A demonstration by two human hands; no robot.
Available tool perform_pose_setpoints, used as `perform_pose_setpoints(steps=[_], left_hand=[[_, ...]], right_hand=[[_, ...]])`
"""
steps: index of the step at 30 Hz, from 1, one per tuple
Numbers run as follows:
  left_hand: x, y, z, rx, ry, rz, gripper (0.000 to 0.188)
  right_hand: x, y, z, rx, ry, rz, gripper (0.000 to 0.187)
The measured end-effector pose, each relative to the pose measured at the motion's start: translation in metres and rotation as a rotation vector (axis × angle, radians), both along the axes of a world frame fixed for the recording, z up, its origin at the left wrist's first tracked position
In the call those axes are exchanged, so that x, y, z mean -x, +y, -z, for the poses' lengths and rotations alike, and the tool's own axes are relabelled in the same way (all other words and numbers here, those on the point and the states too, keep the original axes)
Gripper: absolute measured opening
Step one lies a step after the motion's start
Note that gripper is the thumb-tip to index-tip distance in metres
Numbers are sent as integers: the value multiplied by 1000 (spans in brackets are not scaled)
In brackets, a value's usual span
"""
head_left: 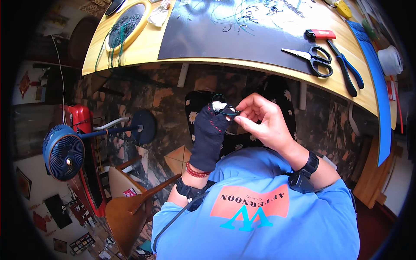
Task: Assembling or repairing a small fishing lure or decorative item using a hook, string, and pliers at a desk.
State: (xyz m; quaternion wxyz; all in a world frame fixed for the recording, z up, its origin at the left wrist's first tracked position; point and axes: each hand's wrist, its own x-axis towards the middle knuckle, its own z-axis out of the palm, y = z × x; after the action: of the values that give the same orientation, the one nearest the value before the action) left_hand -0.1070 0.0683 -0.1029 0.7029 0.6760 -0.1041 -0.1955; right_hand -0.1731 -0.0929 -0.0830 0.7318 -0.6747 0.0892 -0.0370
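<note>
Below the desk (143, 47), over the person's lap, both hands meet on one small job. One left hand (209, 136), in a dark glove with red stitching and white padding showing at the fingertip, stands upright and serves as the holder: a thin green wire (222, 102) loops over its tip. One right hand (265, 119), bare, has thumb and forefinger pressed together on the wire's end, just beside the gloved tip, so the two hands touch there. The left fingers look closed about the wire, though the glove hides how tightly.

Judging by this, the step in hand is bending or twisting the wire into shape by finger pressure alone. The next move would call for a firm pinch from the right hand and a steady left, since the wire is fine and springy and could slip out of the loop.

On the desk, well apart from the hands, lies one dark mat (225, 32) with a tangle of green wires and a few small bent pieces, too fine to count. At the mat's right edge lie one pair of scissors (313, 58) and one pair of blue-handled pliers (346, 71). At the desk's left end sits one round yellow hoop (128, 24) strung with dark threads. Far left of the desk, on the floor, stands one blue fan (64, 151).

Each wrist wears one black band; the left also has one red bead bracelet (196, 172).
</note>
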Motion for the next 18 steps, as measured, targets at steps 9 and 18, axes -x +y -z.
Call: perform_pose_setpoints(steps=[9, 18], left_hand=[[1, -3, -10, -118, -72, 35, 11], [3, 0, -6, -148, -214, 38, 13]], right_hand=[[-2, -3, 11, -57, 35, 5, 11], [-3, -12, 11, -324, 203, -102, 18]])
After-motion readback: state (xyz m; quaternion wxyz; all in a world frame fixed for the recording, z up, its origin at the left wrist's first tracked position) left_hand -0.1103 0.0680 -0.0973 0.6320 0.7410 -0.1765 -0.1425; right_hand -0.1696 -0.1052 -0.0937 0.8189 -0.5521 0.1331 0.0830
